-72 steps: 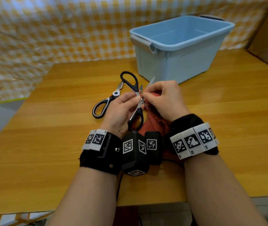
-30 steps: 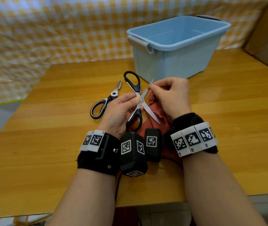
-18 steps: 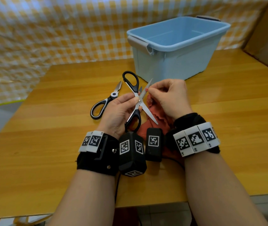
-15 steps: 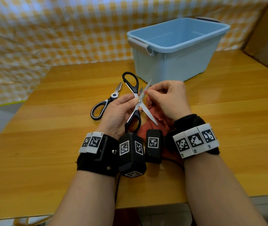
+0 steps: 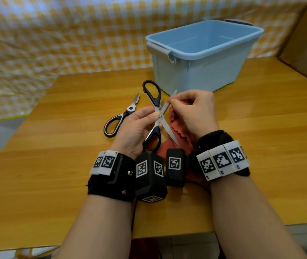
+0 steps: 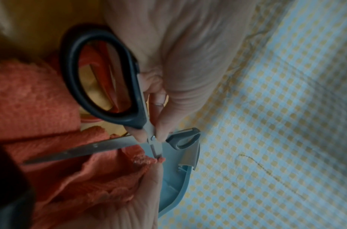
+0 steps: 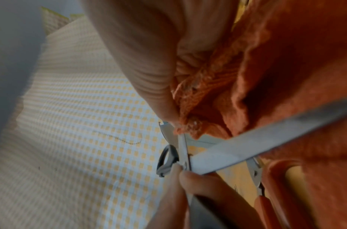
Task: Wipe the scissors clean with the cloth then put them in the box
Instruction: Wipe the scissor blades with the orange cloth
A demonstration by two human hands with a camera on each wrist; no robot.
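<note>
Left hand pinches the black-handled scissors at the pivot, thumb on one side, fingertips on the other, as the left wrist view shows. The scissors are held above the wooden table, blades spread wide into an X. One handle loop points away toward the blue plastic box; the other loop points back toward the wrists. One blade runs up and right, its tip just past the right hand's fingertips and aimed at the box's near wall. The other blade runs down and right, tip over the cloth near the right wrist.

Right hand is curled, thumb and forefinger pinching a fold of the orange-red cloth onto the upper blade, a short way out from the pivot. The rest of the cloth hangs bunched under the right palm and lies on the table between the two wrists.

A second pair of scissors, black and white handles, lies flat on the table just left of the left hand, closed, tips pointing away and right, handles toward the near left.

The box sits at the far side of the table, open-topped, beyond both hands. Yellow-and-white checked cloth hangs behind the table.
</note>
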